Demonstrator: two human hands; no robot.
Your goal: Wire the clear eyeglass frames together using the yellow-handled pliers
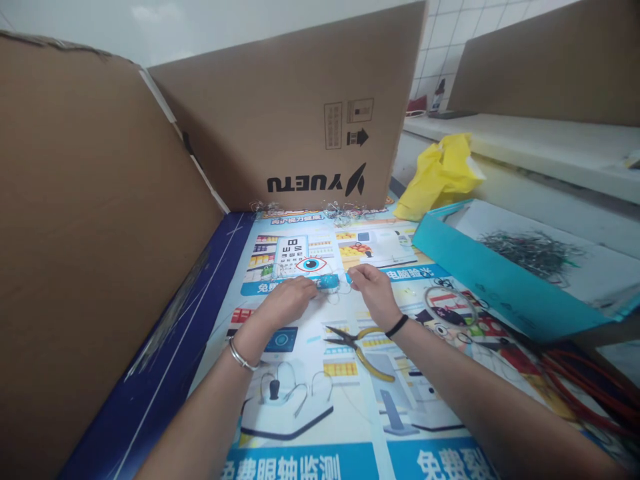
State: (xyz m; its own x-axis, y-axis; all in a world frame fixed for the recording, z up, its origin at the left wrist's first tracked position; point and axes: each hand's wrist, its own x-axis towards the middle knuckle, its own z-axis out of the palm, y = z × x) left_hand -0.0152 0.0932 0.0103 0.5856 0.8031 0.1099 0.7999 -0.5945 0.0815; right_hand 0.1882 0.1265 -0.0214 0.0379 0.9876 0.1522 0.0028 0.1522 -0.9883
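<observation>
My left hand (289, 300) and my right hand (371, 288) meet over a printed poster (350, 413) that covers the table. Between them lies a small blue object (329, 283) with thin wire about it. The fingers of my left hand are curled onto its left end. My right hand pinches something thin at its right end, too small to name. Yellow-handled pliers (361, 345) lie on the poster just in front of my right wrist, untouched. I wear a silver bangle on the left wrist and a black band on the right.
Cardboard walls stand at the left (90, 253) and at the back (290, 113). A teal tray (500, 280) with a heap of thin wire pieces (533, 250) sits at the right. A yellow bag (440, 175) lies behind it. Red cables (585, 393) trail at the right edge.
</observation>
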